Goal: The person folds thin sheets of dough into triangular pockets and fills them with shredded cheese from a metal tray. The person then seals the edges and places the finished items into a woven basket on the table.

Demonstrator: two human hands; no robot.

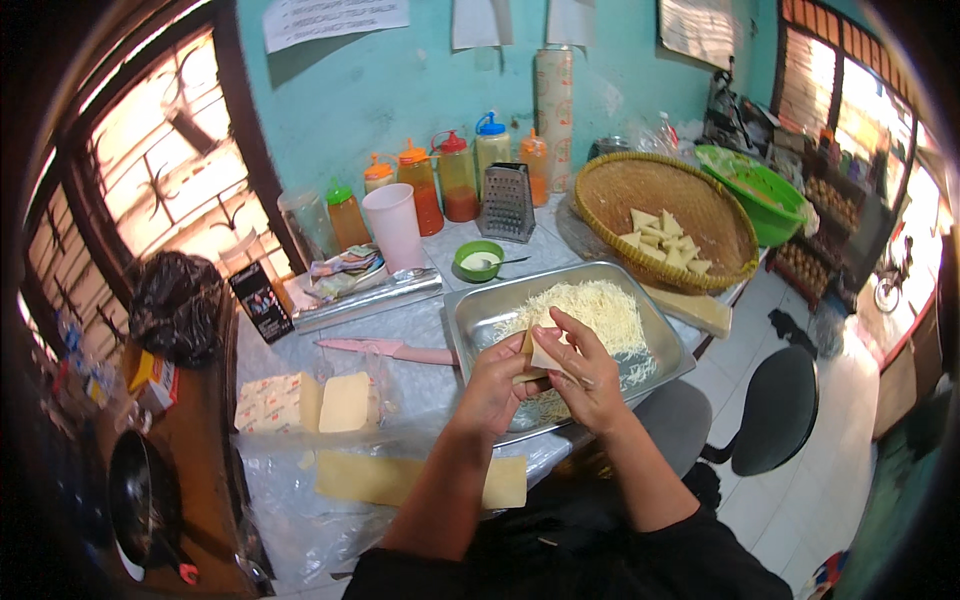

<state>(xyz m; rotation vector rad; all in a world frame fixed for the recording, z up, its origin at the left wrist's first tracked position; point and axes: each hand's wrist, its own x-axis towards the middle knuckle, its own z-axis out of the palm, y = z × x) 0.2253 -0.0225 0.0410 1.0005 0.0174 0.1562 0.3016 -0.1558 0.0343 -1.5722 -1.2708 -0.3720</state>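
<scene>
A small piece of pale dough sheet (pixel 541 358), partly folded, is held between both my hands over a metal tray (pixel 468 322). My left hand (pixel 492 388) grips it from the left with curled fingers. From the right, my right hand (pixel 588 378) pinches it, thumb and fingers close together. Grated cheese (pixel 595 302) is heaped in the tray just beyond my hands. What lies inside the fold cannot be made out. A flat strip of dough (pixel 360 478) rests on plastic near the table's front edge, partly behind my left forearm.
Left of the tray lie a pink knife (pixel 415 353) and a cheese block (pixel 345 402). Behind stand a grater (pixel 507 205), a green bowl (pixel 479 262) and several sauce bottles (pixel 418 190). A woven basket (pixel 615 187) holds folded triangles (pixel 667 243). A chair (pixel 775 410) stands at right.
</scene>
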